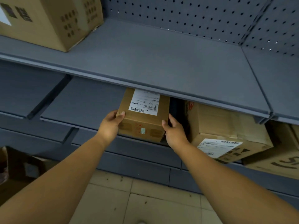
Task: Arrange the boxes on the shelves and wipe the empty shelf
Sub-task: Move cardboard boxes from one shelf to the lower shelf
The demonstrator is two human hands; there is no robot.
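Note:
A small brown cardboard box (142,122) with a white shipping label on top sits on the lower grey shelf (84,102), partly under the upper shelf's front edge. My left hand (111,123) grips its left side and my right hand (174,130) grips its right side. A dark narrow box (175,109) stands just right of it. Further right lies a larger cardboard box (226,131) with a white label on its front. The upper grey shelf (161,62) is mostly bare, with a big cardboard box (48,20) at its far left.
A perforated grey back panel (194,15) rises behind the upper shelf. Another cardboard box with dark lettering (278,160) sits at the far right on the lower level. Beige floor tiles (145,199) lie below, with dark clutter (19,165) at the left.

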